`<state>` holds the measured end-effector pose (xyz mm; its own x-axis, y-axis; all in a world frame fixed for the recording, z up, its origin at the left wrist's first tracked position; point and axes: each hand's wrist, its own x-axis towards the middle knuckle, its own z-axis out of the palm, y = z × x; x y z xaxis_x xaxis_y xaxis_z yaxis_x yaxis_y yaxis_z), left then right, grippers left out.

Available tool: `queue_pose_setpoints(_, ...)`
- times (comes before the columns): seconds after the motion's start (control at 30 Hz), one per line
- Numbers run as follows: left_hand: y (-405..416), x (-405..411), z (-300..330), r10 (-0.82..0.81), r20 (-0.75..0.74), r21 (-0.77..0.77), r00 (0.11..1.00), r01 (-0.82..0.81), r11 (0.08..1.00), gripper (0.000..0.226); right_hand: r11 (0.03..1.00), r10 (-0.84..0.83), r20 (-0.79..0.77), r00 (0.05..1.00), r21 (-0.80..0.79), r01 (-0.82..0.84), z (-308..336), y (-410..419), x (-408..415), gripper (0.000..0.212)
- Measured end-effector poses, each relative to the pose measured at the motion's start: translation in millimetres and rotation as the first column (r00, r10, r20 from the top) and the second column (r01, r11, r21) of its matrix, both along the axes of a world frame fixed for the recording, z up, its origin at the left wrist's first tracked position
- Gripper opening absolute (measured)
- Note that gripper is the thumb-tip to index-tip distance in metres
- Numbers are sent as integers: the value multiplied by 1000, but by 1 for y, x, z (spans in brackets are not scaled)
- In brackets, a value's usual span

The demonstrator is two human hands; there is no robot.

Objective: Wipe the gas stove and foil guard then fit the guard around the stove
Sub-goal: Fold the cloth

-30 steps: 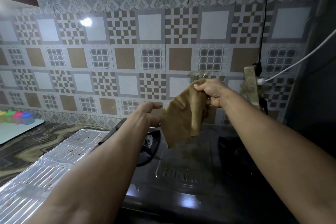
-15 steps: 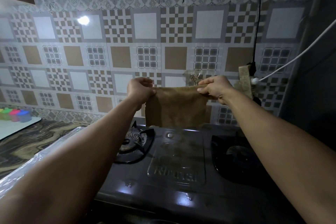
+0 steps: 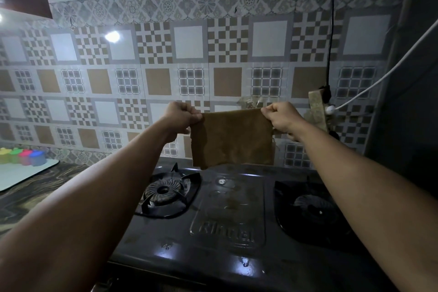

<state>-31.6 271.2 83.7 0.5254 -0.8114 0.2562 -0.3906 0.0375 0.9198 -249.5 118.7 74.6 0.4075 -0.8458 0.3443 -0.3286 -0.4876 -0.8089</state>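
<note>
Stretching a brown cloth [image 3: 233,137] taut, the left hand [image 3: 181,117] and right hand [image 3: 280,118] now each pinch a top corner above the gas stove [image 3: 227,216]; a second ago only the right held it. Wiping looks imminent (the foil guard is out of view now).

Rear wall [image 3: 194,78] is tiled in brown, grey and white geometric squares, with a floral border above. A light reflection [image 3: 112,36] shows at upper left. A marbled bench [image 3: 28,194] lies at lower left. Black cable [image 3: 331,19] and white cable [image 3: 388,73] hang at right.
</note>
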Motion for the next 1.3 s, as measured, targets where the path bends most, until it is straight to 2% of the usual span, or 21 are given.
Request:
queue_pose_setpoints(0.07,-2,-3,-2,-42,-76,50,996,46,998,14,1000,-7,14,1000,20,7,-3,2,2,31)
queue_pose_setpoints(0.13,-5,-8,-6,-2,-114,88,993,12,996,6,998,-52,13,999,30,52,-8,4,4,26)
queue_pose_setpoints(0.2,-11,-15,-13,83,-156,113,984,-65,991,18,989,-123,13,992,84,121,-15,8,9,16)
queue_pose_setpoints(0.27,-16,-24,-21,137,-210,135,968,-110,985,25,963,-151,75,986,236,129,-22,15,16,5)
queue_pose_setpoints(0.4,-27,-40,-32,95,-279,163,956,-50,985,20,887,-24,228,973,455,-84,-32,25,31,11)
queue_pose_setpoints(0.53,-33,-46,-36,-10,-284,159,959,57,986,13,796,125,327,937,530,-291,-33,36,38,9)
queue_pose_setpoints(0.63,-33,-43,-35,-104,-311,139,945,153,978,25,733,127,407,904,575,-362,-34,34,36,20)
queue_pose_setpoints(0.7,-30,-41,-35,-165,-315,129,935,214,968,37,743,153,393,906,559,-368,-36,35,36,24)
queue_pose_setpoints(0.77,-28,-42,-36,-194,-288,108,938,234,966,41,801,167,347,923,498,-332,-39,38,39,28)
queue_pose_setpoints(0.9,-29,-44,-38,-152,-227,78,962,174,982,22,900,144,272,951,364,-240,-46,38,40,26)
queue_pose_setpoints(1.0,-32,-45,-36,-104,-230,52,968,119,992,13,882,40,273,961,442,-162,-53,36,37,18)
queue_pose_setpoints(1.03,-33,-46,-35,-96,-233,43,968,109,993,13,848,-5,243,970,514,-125,-56,37,36,17)
queue_pose_setpoints(1.1,-35,-49,-34,-106,-212,41,972,117,992,15,692,-31,196,980,712,-120,-62,41,34,25)
queue_pose_setpoints(1.17,-36,-56,-33,-140,-153,59,978,150,987,17,495,-18,290,957,834,-244,-72,38,33,55)
queue_pose_setpoints(1.23,-37,-64,-35,-188,-77,106,979,196,975,17,370,-41,476,879,824,-429,-81,32,35,79)
queue_pose_setpoints(1.3,-36,-69,-40,-271,-59,179,961,277,944,22,318,-115,627,770,758,-570,-85,24,40,82)
